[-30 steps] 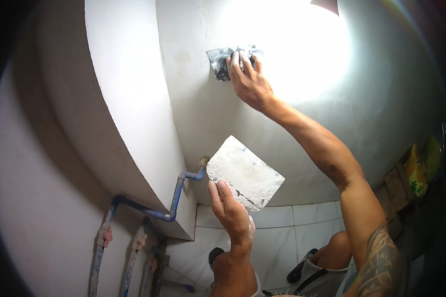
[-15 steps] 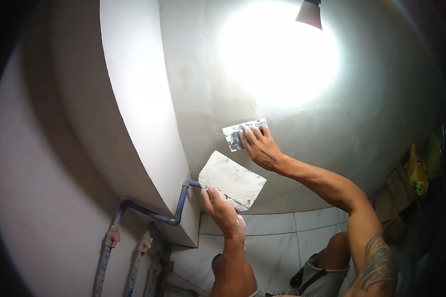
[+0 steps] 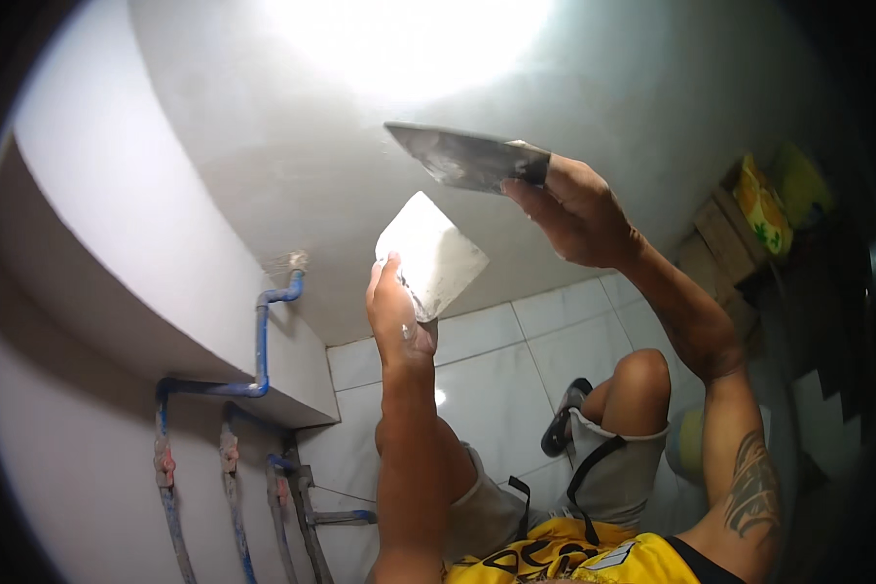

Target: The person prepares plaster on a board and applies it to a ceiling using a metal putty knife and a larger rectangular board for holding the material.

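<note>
My left hand (image 3: 395,310) grips a square, white plaster-coated board (image 3: 428,243), thumb and fingers along its lower-left edge, with white smears on the skin near the wrist. Above it and to the right, my right hand (image 3: 576,216) is closed on a flat metal putty blade (image 3: 457,156), dark on the side facing me and flecked with white, raised edge-on at an angle. Board and blade are apart, held in front of the pale plastered wall (image 3: 292,156); whether the blade touches the wall, I cannot tell.
Blue pipes (image 3: 261,336) with pink valves (image 3: 165,465) run along the left wall under a white ledge (image 3: 204,302). At right lie cardboard boxes (image 3: 720,238), a yellow bag (image 3: 757,202) and a dim bucket (image 3: 686,448). My bent knees (image 3: 638,380) are over the white tiled floor (image 3: 487,360).
My right hand with the blade first came down the wall, then moved up-right and turned the blade edge-on. The board is now more upright. The view has tilted, showing more floor and my yellow top.
</note>
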Available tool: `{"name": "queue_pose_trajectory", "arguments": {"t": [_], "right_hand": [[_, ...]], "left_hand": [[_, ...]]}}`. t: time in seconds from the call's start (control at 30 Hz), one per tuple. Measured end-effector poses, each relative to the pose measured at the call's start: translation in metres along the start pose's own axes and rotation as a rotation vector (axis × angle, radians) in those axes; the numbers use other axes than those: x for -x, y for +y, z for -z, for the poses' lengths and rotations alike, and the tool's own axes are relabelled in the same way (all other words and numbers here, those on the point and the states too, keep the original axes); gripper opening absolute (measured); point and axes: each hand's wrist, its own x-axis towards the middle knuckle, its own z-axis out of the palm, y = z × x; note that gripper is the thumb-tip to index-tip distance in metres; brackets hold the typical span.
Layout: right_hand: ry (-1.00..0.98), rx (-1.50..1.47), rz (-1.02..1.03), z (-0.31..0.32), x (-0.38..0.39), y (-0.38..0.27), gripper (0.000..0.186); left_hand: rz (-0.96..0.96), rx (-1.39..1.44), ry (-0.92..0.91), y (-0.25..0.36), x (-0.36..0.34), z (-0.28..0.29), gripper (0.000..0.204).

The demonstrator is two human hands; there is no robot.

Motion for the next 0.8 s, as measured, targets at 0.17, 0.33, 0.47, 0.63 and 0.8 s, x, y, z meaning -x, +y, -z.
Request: {"name": "queue_pose_trajectory", "arguments": {"t": [0.17,0.33,0.47,0.63,0.8], "right_hand": [[-0.214,0.075,0.137,0.026,0.054,-0.023,0.054],[-0.277,0.282,0.014,0.071,0.138,-0.023,0.051],[-0.264,0.524,-0.22,0.129,0.22,-0.039,0.055],[0.122,0.605,-0.799,0.172,0.374,-0.117,0.041],[1.1,0.521,-1.54,0.212,0.466,-0.246,0.031]], "left_hand": [[0.445,0.376,-0.479,-0.049,-0.015,-0.013,0.03],[0.544,0.088,-0.497,-0.093,0.005,-0.063,0.035],[0.61,-0.117,-0.458,-0.136,0.029,-0.1,0.029],[0.62,-0.426,-0.436,-0.196,0.047,-0.116,0.022],[0.669,-0.587,-0.513,-0.225,0.075,-0.127,0.025]]}}
